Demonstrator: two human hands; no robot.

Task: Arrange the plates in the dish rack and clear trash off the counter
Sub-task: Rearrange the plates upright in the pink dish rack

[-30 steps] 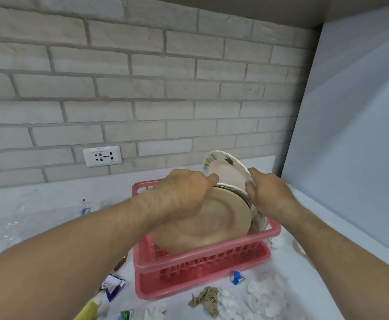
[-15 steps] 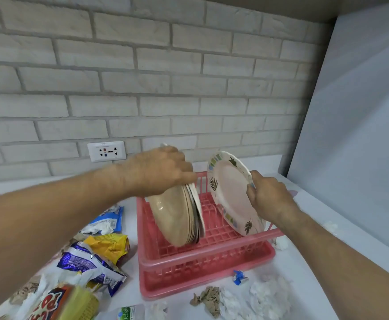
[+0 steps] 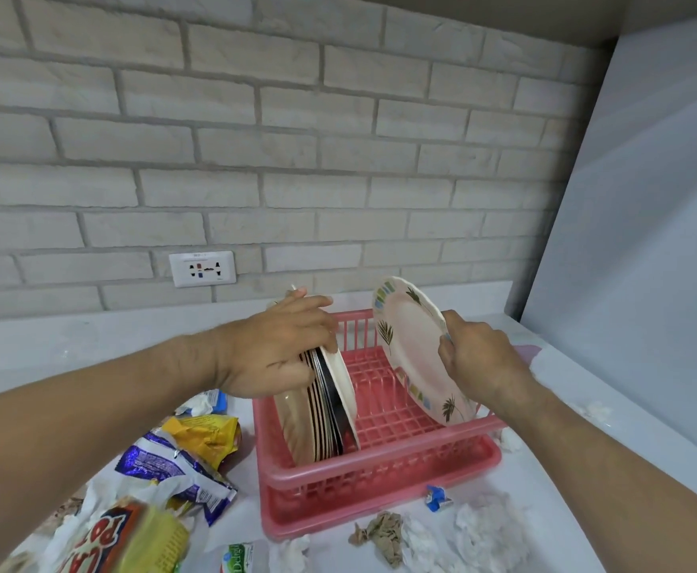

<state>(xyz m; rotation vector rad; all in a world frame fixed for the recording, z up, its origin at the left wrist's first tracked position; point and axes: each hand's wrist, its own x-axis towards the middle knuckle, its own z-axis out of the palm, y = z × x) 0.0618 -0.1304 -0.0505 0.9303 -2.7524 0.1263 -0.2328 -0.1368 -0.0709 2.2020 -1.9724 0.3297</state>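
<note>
Your white counter [image 3: 566, 390] carries the pink dish rack [image 3: 379, 485] in the middle, crumpled snack wrappers [image 3: 173, 469] piled left of it, and white tissues [image 3: 483, 531], a brown paper wad [image 3: 384, 533] and a small blue wrapper [image 3: 435, 498] in front.

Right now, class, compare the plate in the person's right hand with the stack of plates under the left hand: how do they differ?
The leaf-patterned plate is single; the stack of plates is several pressed together. The leaf-patterned plate leans back at the dish rack's right end; the stack stands near-upright at its left. Both are hand-held: right hand, left hand.
</note>
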